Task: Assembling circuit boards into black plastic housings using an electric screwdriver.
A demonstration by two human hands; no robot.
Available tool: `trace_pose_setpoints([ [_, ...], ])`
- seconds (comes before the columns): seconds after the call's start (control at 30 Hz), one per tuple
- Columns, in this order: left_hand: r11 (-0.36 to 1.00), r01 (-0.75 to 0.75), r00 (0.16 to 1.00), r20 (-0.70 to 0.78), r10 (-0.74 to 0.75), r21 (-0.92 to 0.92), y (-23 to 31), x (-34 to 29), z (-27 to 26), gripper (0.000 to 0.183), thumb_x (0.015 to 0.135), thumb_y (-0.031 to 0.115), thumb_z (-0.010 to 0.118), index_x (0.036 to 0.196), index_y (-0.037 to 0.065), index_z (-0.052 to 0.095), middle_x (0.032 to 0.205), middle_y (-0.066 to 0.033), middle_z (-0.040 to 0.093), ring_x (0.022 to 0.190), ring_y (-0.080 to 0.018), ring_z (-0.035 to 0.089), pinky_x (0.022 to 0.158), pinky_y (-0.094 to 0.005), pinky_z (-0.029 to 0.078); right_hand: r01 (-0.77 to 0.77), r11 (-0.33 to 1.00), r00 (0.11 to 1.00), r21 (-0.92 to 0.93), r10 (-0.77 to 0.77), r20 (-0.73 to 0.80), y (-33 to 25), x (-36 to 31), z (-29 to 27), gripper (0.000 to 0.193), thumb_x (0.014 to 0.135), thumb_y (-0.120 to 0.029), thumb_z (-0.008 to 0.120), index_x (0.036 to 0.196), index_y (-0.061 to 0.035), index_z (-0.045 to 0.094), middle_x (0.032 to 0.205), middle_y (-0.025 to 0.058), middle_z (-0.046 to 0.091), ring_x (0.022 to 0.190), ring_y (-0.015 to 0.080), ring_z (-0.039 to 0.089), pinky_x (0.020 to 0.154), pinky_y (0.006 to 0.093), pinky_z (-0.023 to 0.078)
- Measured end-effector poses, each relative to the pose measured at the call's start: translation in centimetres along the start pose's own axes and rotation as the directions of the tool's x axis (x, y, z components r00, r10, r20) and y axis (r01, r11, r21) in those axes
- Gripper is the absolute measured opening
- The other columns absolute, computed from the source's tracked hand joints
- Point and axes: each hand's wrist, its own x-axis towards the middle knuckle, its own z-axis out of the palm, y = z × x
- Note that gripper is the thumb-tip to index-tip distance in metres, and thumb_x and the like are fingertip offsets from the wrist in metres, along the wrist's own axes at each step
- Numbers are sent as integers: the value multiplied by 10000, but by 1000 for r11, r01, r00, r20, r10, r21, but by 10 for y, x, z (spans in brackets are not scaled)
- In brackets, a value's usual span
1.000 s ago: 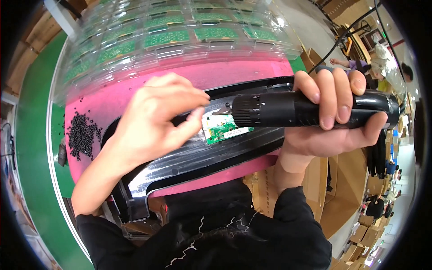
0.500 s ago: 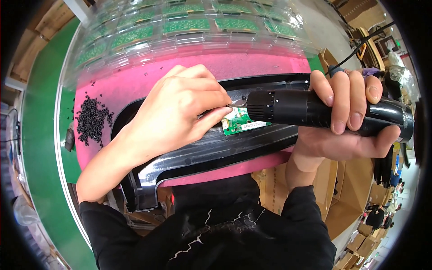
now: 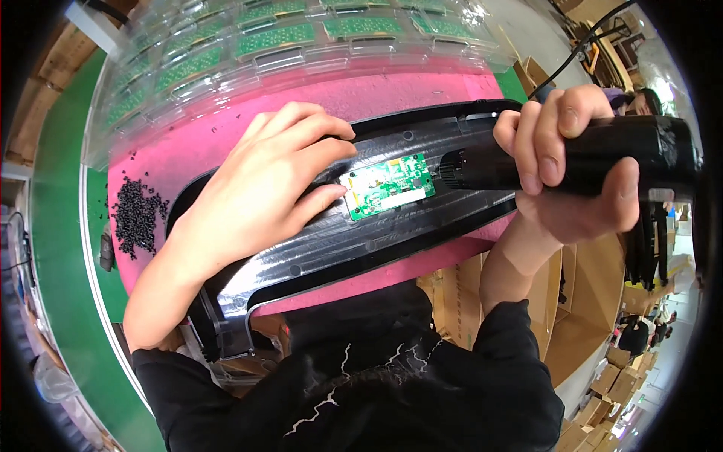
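Observation:
A long black plastic shell [image 3: 320, 252] lies across the pink mat. Inside it sits a green circuit board [image 3: 388, 197] with a white label strip. My left hand [image 3: 275, 173] rests over the shell's left part, its thumb at the board's left edge and its fingers apart, holding nothing that I can see. In my right hand [image 3: 553, 147] is a black electric screwdriver [image 3: 486, 167], held nearly level above the shell's right part. Its nose points at me and the board; the bit's tip cannot be made out.
Loose black screws [image 3: 138, 215] form a pile on the pink mat [image 3: 196, 139] at left. Clear plastic trays of green boards [image 3: 275, 41] stand at the back. A black cable [image 3: 576, 56] runs at upper right. An open cardboard box [image 3: 584, 301] stands below right.
The screwdriver has moved right and up, away from the board, which now shows more fully. My left fingers have parted from their pinch near the screwdriver's tip and drawn back left.

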Motion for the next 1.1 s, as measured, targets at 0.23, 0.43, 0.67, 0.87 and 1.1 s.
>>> trace_pose_setpoints([
  [0.23,1000,-16,999,37,15,23,1,2,0,358,773,113,739,1106,27,639,1251,-91,553,1213,-325,476,1015,-446,405,-58,997,987,48,65,-145,5,-4,-1,496,841,-487,593,987,-20,516,656,2,522,500,96,445,593,272,338],
  [0.43,999,-31,998,64,28,43,4,6,-1,363,768,106,738,1110,33,637,1258,-93,539,1214,-328,470,1012,-448,403,-45,997,979,70,58,-195,4,-8,-1,496,830,-493,604,967,-23,519,643,-1,517,484,96,435,577,270,327],
  [0.67,998,-32,998,58,29,46,2,3,0,356,768,109,738,1102,39,639,1255,-89,536,1212,-325,469,1010,-449,403,-44,996,983,77,57,-172,8,-11,-9,495,839,-498,595,978,-29,518,655,-2,517,505,100,450,609,284,343],
  [0.87,992,-98,995,27,100,-74,2,6,-2,348,775,135,744,1090,31,641,1187,-95,582,1163,-317,504,964,-427,414,113,875,991,470,-64,-118,3,-6,11,373,821,-402,669,937,-88,503,689,-29,528,546,91,498,711,288,372],
  [1.1,931,-210,978,-72,197,-300,3,5,2,197,763,103,758,858,2,619,828,-87,631,850,-285,625,800,-379,445,153,839,987,522,-98,-131,0,-2,38,361,804,-363,696,942,-94,498,693,-25,533,553,98,518,729,295,384],
])
